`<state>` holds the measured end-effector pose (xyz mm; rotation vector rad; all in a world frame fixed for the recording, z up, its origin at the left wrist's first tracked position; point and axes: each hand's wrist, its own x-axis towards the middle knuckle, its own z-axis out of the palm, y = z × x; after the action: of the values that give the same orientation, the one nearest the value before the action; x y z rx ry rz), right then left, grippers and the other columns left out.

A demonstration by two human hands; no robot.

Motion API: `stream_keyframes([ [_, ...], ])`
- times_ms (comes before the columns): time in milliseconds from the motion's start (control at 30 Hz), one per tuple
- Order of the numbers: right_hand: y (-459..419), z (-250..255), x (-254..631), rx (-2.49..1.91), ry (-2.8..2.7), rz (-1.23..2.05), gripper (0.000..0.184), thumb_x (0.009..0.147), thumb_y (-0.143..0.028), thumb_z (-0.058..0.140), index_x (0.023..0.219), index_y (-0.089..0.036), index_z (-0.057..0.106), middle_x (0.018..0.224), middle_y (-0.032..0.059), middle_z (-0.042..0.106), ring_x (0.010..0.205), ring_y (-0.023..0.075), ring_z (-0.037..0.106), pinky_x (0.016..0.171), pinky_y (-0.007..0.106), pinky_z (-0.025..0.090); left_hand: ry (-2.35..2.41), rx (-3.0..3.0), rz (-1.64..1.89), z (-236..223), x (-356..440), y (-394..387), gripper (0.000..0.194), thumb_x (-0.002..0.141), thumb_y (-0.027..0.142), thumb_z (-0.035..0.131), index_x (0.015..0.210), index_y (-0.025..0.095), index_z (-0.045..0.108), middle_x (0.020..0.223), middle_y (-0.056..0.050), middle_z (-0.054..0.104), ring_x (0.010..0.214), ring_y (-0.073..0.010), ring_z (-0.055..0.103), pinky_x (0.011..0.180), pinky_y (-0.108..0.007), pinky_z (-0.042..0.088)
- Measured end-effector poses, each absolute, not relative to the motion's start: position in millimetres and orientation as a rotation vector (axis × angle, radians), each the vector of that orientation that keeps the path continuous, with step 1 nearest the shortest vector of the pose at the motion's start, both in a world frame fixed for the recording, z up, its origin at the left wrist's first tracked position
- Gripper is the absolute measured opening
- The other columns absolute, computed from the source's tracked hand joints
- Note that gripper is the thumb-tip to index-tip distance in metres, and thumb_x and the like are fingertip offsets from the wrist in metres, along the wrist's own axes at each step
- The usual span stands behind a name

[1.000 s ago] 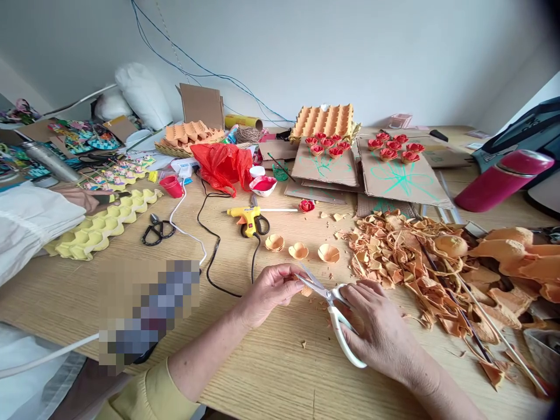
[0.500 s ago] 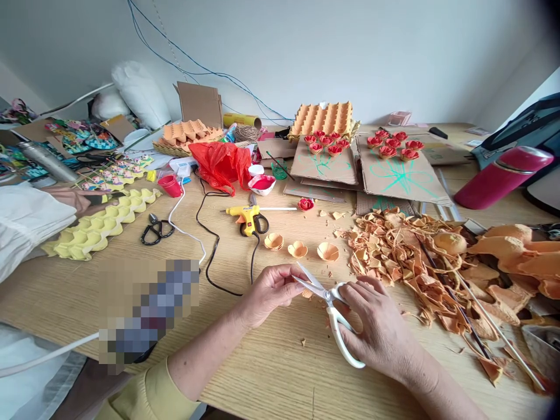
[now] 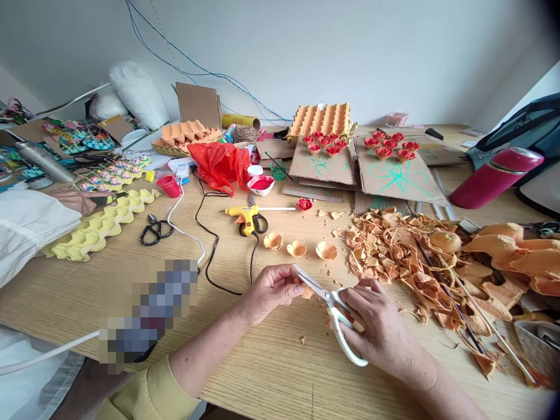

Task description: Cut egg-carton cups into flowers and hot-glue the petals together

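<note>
My left hand (image 3: 273, 294) is closed in a pinch on a small piece of orange egg carton (image 3: 307, 291), mostly hidden by the fingers. Wrapped round the white handles of a pair of scissors (image 3: 343, 335) is my right hand (image 3: 378, 324). The scissor blades lie together, their tips against the left fingertips. Just beyond the hands sit three orange carton cups cut like petals: a layered one (image 3: 273, 241), a small one (image 3: 297, 249) and a wider one (image 3: 326, 251). Behind them lies a yellow glue gun (image 3: 245, 219) with a white glue stick, near a red painted flower (image 3: 304, 204).
Orange carton scraps (image 3: 380, 245) are heaped at the right, beside a magenta bottle (image 3: 494, 178). Red flowers stand on cardboard sheets (image 3: 400, 181) at the back. Black scissors (image 3: 156, 230), a yellow egg tray (image 3: 100, 224) and a bowl of red paint (image 3: 261, 185) are further left.
The scissor blades have gone from spread apart to closed together. My right hand has closed slightly on the handles; my left hand stays nearly in place.
</note>
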<state>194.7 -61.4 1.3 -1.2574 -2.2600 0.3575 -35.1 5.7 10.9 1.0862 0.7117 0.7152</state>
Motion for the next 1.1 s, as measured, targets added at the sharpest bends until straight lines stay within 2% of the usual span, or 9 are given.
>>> stream_keyframes([
  [167, -55.2, -2.1, 199.5, -1.319, -2.121, 0.345, 0.027, 0.098, -0.031, 0.052, 0.075, -0.023, 0.041, 0.065, -0.0037, 0.05, 0.06, 0.0146, 0.046, 0.071, 0.032, 0.036, 0.745, 1.062, 0.714, 8.7, -35.2, 8.2, 0.038, 0.071, 0.046, 0.082, 0.082, 0.015, 0.063, 0.069, 0.003, 0.055, 0.054, -0.005, 0.033, 0.048, -0.02, 0.021],
  [267, -54.1, -2.7, 202.9, -1.341, -2.07, 0.341, 0.026, 0.099, -0.03, 0.05, 0.075, -0.023, 0.042, 0.066, -0.003, 0.051, 0.062, 0.0151, 0.046, 0.072, 0.032, 0.038, 0.774, 1.198, 0.756, 8.9, -36.2, 10.8, 0.034, 0.076, 0.044, 0.078, 0.082, 0.016, 0.061, 0.07, 0.002, 0.057, 0.058, -0.0069, 0.04, 0.051, -0.02, 0.028],
  [400, -55.3, -2.8, 208.8, -1.392, -1.943, 0.37, 0.025, 0.097, -0.033, 0.054, 0.075, -0.023, 0.047, 0.066, -0.0019, 0.053, 0.065, 0.0164, 0.047, 0.07, 0.031, 0.04, 0.94, 1.707, 0.917, 4.4, -41.2, 15.8, 0.017, 0.085, 0.03, 0.07, 0.079, 0.016, 0.062, 0.08, -0.001, 0.059, 0.068, -0.0105, 0.05, 0.061, -0.023, 0.039],
  [500, -55.4, -1.1, 214.2, -1.481, -1.791, 0.422, 0.025, 0.095, -0.037, 0.054, 0.076, -0.023, 0.051, 0.069, -0.0001, 0.056, 0.068, 0.0175, 0.049, 0.067, 0.031, 0.04, 1.029, 2.084, 1.0, -1.7, -46.9, 19.1, 0.005, 0.087, 0.016, 0.065, 0.082, 0.018, 0.064, 0.092, -0.003, 0.06, 0.079, -0.0131, 0.056, 0.07, -0.026, 0.045],
  [633, -53.9, 0.6, 219.1, -1.573, -1.647, 0.51, 0.027, 0.094, -0.041, 0.053, 0.075, -0.022, 0.052, 0.076, 0.0024, 0.061, 0.071, 0.0189, 0.052, 0.066, 0.032, 0.041, 1.136, 2.344, 0.974, -8.3, -51.1, 21.7, 0.01, 0.087, 0.01, 0.064, 0.084, 0.019, 0.063, 0.094, -0.003, 0.061, 0.095, -0.0188, 0.061, 0.086, -0.034, 0.047],
  [967, -55.2, 0.7, 214.8, -1.557, -1.7, 0.551, 0.026, 0.095, -0.042, 0.052, 0.079, -0.021, 0.058, 0.073, 0.0014, 0.06, 0.071, 0.0185, 0.051, 0.068, 0.031, 0.041, 1.323, 2.477, 0.852, -18.1, -50.6, 25.5, 0.012, 0.083, 0.007, 0.068, 0.083, 0.019, 0.064, 0.091, -0.004, 0.062, 0.093, -0.0224, 0.06, 0.083, -0.037, 0.051],
  [1100, -55.6, 1.2, 215.2, -1.543, -1.705, 0.533, 0.026, 0.095, -0.041, 0.052, 0.081, -0.021, 0.059, 0.073, 0.0015, 0.06, 0.071, 0.0183, 0.052, 0.067, 0.031, 0.042, 1.335, 2.456, 0.824, -14.5, -51.9, 25.0, 0.021, 0.077, 0.01, 0.076, 0.092, 0.02, 0.065, 0.097, -0.004, 0.062, 0.097, -0.0238, 0.06, 0.086, -0.039, 0.052],
])
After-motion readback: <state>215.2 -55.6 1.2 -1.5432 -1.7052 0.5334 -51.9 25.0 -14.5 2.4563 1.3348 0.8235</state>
